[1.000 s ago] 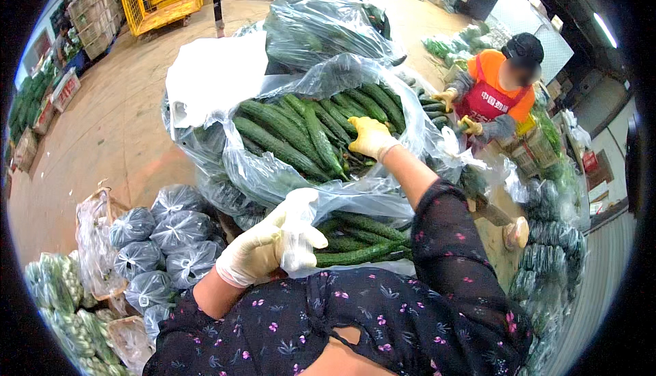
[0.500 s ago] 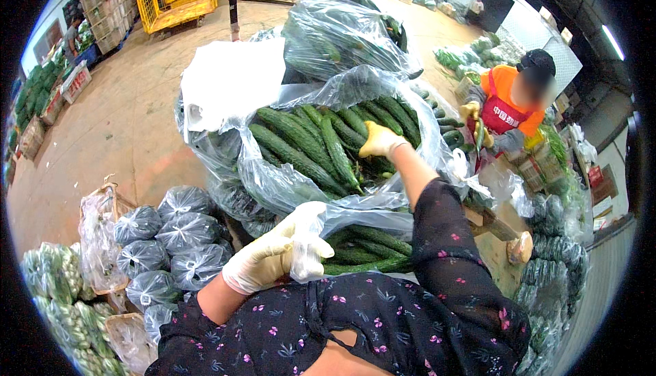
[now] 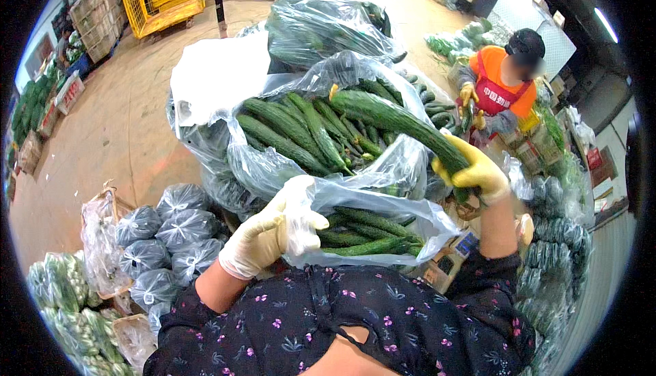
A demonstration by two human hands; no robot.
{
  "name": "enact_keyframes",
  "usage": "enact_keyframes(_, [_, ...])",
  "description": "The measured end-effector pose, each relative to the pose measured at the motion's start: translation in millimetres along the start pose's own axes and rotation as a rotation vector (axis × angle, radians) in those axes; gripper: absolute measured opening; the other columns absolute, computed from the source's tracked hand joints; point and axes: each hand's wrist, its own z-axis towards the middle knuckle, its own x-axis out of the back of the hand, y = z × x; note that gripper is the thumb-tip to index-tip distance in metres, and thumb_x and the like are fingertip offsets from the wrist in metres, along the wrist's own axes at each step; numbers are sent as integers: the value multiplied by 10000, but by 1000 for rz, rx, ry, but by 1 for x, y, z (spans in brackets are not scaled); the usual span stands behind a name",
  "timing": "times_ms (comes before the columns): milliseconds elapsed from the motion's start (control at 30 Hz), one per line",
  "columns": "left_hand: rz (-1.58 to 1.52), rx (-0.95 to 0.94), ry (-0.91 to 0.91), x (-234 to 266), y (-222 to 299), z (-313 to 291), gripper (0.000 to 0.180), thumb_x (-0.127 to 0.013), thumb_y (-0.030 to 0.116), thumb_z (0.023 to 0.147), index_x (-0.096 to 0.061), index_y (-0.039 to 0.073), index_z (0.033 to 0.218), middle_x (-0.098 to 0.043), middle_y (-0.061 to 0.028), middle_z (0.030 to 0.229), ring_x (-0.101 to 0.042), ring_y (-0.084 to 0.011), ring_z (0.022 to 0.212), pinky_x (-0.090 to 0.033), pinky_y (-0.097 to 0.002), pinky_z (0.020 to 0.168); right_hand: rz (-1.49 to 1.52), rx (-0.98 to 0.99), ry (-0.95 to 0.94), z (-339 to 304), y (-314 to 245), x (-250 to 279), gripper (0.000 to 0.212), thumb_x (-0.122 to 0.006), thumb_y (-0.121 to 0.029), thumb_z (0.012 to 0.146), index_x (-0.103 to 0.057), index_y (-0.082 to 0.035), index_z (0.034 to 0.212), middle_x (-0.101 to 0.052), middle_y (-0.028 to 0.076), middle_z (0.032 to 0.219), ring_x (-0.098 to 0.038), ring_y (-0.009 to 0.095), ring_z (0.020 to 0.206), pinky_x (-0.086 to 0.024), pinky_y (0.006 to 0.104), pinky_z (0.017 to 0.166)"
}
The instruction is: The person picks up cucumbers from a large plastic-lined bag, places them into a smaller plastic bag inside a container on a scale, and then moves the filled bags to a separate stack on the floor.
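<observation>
My right hand (image 3: 476,174), in a yellow glove, is closed around one end of a long green cucumber (image 3: 396,122). The cucumber slants up and left over a large clear bag (image 3: 273,184) full of cucumbers (image 3: 283,133). My left hand (image 3: 263,232), in a pale glove, grips the rim of a smaller plastic bag (image 3: 437,222) close to my body. Several cucumbers (image 3: 369,229) lie inside that smaller bag. A white sheet-like piece (image 3: 215,78) rests over the large bag's left side.
Another full bag of cucumbers (image 3: 321,27) stands behind. Tied bags (image 3: 188,229) are stacked at left. A scale (image 3: 454,253) sits by my right forearm. Across at right, a co-worker in a red apron (image 3: 495,92) holds a cucumber. A yellow cage cart (image 3: 160,0) stands far left.
My right hand has come out of the large bag with a cucumber and swung right and nearer. The smaller bag's mouth is spread wider. My left hand keeps its grip.
</observation>
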Motion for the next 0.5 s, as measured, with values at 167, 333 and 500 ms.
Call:
enact_keyframes(167, [-69, -32, -64, 3, -2, 2, 841, -669, 341, 785, -240, 70, 1456, -581, -253, 1136, -617, -313, 970, -512, -430, 857, 103, -162, -105, -86, -4, -13, 1106, -843, -77, 535, -256, -27, 1470, -599, 112, 1044, -595, 207, 909, -494, 310, 777])
enact_keyframes(333, [-38, -37, -47, 3, -6, 0, 854, -673, 370, 776, -253, 43, 1444, -585, -260, 1126, -626, -319, 953, -525, -426, 835, -48, -284, -166, -120, -15, -31, 1112, -879, -149, 562, -250, -7, 1468, -553, 114, 1213, -574, 193, 1018, -497, 356, 874])
enact_keyframes(500, [36, -73, 5, 6, -9, -3, 873, -666, 409, 762, -264, 32, 1440, -587, -257, 1115, -618, -319, 960, -529, -408, 825, 29, -198, -122, -138, -13, -31, 1130, -896, -200, 561, -248, 7, 1463, -536, 123, 1265, -587, 204, 1032, -492, 346, 880])
